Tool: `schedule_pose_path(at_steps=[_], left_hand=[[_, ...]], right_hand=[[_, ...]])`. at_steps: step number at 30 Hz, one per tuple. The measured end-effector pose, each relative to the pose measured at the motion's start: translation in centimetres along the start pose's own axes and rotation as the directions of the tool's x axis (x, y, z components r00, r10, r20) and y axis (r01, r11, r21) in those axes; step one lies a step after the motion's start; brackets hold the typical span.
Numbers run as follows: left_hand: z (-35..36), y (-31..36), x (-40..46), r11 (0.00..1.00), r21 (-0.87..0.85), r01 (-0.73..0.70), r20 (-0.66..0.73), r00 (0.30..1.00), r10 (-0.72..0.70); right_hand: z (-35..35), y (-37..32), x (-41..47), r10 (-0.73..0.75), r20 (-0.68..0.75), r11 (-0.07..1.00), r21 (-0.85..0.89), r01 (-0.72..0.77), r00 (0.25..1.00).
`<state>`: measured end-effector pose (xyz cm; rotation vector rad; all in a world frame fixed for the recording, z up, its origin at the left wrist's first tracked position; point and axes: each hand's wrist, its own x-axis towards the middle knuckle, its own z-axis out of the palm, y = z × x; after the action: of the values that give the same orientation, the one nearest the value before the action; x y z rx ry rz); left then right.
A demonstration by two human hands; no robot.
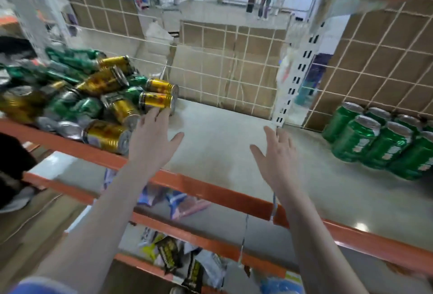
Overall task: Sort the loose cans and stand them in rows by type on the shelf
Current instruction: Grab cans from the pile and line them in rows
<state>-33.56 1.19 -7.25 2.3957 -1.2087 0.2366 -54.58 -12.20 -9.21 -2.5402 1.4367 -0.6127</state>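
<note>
Both hands are spread and hold nothing: the left hand (153, 138) reaches at ten o'clock toward a lying gold can (156, 100) at the edge of the loose heap (70, 101), the right hand (276, 151) hovers over the bare shelf (222, 144). Green cans (375, 139) stand in rows at three o'clock. Pulling that can could, I judge, send neighbours rolling off the front rail

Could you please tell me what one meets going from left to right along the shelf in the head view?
Pile of loose cans → left hand → right hand → white slotted upright → standing green cans.
</note>
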Motion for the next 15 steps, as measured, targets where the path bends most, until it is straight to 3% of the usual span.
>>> schedule_pose_path(at_steps=[9, 15], left_hand=[[-2.8, -10.9, 9.6, 0.994, 0.110, 0.027, -0.056, 0.998, -0.021], [-3.3, -16.3, 15.9, 0.983, 0.153, -0.098, -0.009, 0.995, 0.101]], right_hand=[[6.5, -9.7, 7.6, -0.122, 0.082, 0.991, 0.063, 0.117, 0.989], [9.5, -15.2, 10.8, -0.201, 0.113, 0.976, 0.103, 0.190, 0.973]])
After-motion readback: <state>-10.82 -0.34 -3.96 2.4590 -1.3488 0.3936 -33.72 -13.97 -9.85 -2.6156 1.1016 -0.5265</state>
